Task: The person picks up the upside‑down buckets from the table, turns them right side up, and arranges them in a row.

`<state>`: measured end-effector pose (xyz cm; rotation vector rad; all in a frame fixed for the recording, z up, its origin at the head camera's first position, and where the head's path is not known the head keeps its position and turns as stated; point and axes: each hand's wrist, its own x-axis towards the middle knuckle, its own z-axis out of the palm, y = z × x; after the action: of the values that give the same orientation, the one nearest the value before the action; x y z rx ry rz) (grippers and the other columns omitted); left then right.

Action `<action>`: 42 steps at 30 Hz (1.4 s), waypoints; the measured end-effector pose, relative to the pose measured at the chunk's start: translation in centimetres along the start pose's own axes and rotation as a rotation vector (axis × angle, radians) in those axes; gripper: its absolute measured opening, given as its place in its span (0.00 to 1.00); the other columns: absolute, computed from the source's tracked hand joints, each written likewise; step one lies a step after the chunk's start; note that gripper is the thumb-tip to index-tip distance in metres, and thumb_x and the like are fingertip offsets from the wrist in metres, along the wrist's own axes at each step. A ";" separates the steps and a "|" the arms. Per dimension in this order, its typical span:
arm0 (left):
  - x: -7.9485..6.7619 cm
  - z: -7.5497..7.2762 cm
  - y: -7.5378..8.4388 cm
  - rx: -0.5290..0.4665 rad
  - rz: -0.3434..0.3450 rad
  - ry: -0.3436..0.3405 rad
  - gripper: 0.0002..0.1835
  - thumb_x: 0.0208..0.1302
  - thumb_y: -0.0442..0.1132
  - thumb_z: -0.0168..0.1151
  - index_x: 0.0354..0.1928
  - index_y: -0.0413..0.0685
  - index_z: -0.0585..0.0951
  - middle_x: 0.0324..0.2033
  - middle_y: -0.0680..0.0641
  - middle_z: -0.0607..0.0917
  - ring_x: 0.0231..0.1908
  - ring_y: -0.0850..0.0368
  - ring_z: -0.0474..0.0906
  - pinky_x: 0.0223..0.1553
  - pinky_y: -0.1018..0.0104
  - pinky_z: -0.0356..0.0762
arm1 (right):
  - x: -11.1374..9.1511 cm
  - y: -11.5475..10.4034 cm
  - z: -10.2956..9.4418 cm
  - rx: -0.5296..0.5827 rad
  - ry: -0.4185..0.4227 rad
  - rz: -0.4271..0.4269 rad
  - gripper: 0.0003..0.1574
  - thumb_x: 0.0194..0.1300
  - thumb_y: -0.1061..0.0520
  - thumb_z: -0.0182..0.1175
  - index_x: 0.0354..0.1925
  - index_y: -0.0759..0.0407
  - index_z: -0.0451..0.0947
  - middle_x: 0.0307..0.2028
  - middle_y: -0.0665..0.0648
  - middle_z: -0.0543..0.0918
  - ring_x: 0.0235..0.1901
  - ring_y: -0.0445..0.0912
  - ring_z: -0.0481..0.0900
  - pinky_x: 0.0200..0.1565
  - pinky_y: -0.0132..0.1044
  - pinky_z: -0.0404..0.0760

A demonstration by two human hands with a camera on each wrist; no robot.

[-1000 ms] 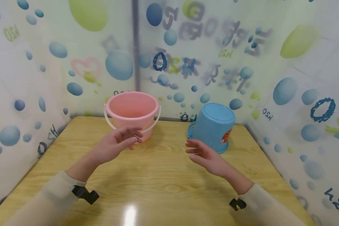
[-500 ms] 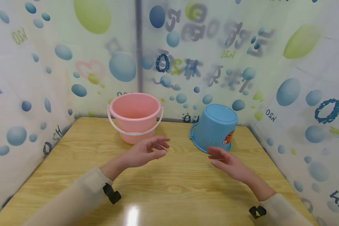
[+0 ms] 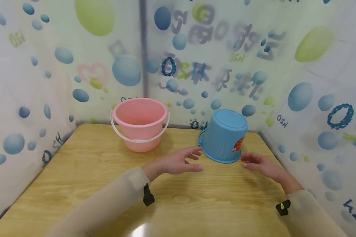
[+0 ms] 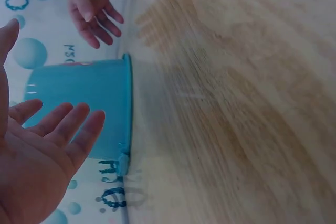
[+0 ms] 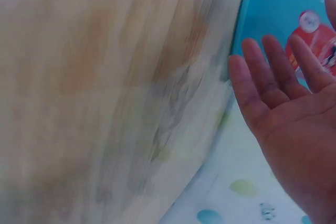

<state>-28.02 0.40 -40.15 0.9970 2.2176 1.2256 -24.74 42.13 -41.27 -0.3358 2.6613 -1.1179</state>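
A blue bucket (image 3: 222,138) stands upside down at the back right of the table, its base up and a red label (image 3: 238,144) on its side. My left hand (image 3: 182,161) is in front of its left side, fingers apart and holding nothing. On the other side, my right hand (image 3: 262,167) has its fingertips close to the bucket's lower right rim. In the left wrist view the left palm (image 4: 37,166) faces the bucket with fingers extended. The right wrist view has the right fingers (image 5: 273,72) spread in front of the label.
A pink bucket (image 3: 140,131) stands upright at the back left, its white handle (image 3: 139,141) hanging at the front. The wooden table (image 3: 178,204) ends at patterned curtain walls (image 3: 195,39) behind and at both sides.
Both hands have moved to the right, the left one from in front of the pink bucket to the blue bucket's left, the right one past it to its right side. Both buckets stay put.
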 end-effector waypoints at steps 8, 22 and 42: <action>4.9 1.2 -2.9 0.096 -0.074 0.054 0.52 0.74 0.65 0.68 0.90 0.59 0.55 0.87 0.45 0.60 0.86 0.44 0.57 0.83 0.40 0.62 | 3.0 2.4 -1.4 -0.073 0.030 0.084 0.57 0.78 0.45 0.68 0.87 0.66 0.51 0.80 0.80 0.62 0.78 0.79 0.63 0.73 0.73 0.72; 9.0 1.5 -5.0 0.400 -0.226 0.069 0.52 0.72 0.71 0.67 0.90 0.67 0.55 0.90 0.47 0.51 0.88 0.37 0.46 0.85 0.33 0.45 | 6.0 2.8 -2.1 -0.099 -0.017 0.172 0.71 0.72 0.45 0.76 0.89 0.62 0.40 0.84 0.83 0.43 0.81 0.84 0.45 0.77 0.80 0.56; 11.3 0.4 -6.9 0.449 -0.399 0.094 0.60 0.65 0.76 0.68 0.90 0.66 0.52 0.89 0.41 0.52 0.86 0.35 0.46 0.84 0.32 0.42 | 6.3 1.9 -1.2 -0.148 -0.038 0.195 0.68 0.69 0.40 0.77 0.89 0.60 0.49 0.85 0.80 0.47 0.82 0.81 0.44 0.78 0.81 0.53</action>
<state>-37.87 6.63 -46.39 0.5998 2.6658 0.6247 -31.28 42.34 -42.60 -0.1180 2.6809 -0.8512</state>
